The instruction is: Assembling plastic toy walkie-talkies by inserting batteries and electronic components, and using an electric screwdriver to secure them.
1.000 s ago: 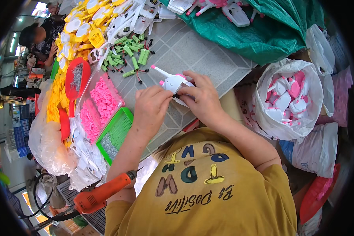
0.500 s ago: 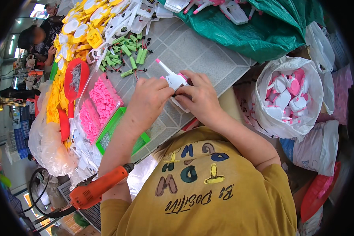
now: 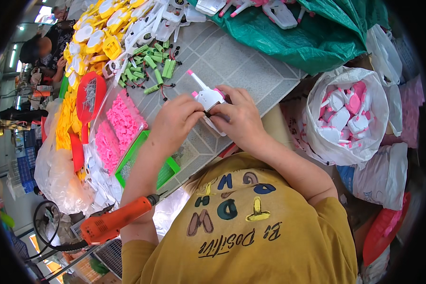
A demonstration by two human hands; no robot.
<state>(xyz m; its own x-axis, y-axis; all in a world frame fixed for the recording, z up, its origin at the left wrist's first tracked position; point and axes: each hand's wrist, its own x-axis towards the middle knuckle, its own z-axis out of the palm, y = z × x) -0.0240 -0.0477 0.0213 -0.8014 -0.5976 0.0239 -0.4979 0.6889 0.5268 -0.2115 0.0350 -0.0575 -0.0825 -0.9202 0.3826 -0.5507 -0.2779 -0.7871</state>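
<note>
I can't make out the small dark bit [image 3: 207,114] where the left hand [image 3: 176,119] and right hand [image 3: 239,114] meet; they partly hide the white-and-pink piece [image 3: 208,98], pinching it over the table [image 3: 241,61]. Compared with a second ago, the green tray [image 3: 166,173] now shows right of the left forearm [image 3: 149,166] too.

I can't identify the tiny, seemingly black pinched piece [image 3: 207,114]; the top edge crops the crinkled green plastic sack [image 3: 288,45].
</note>
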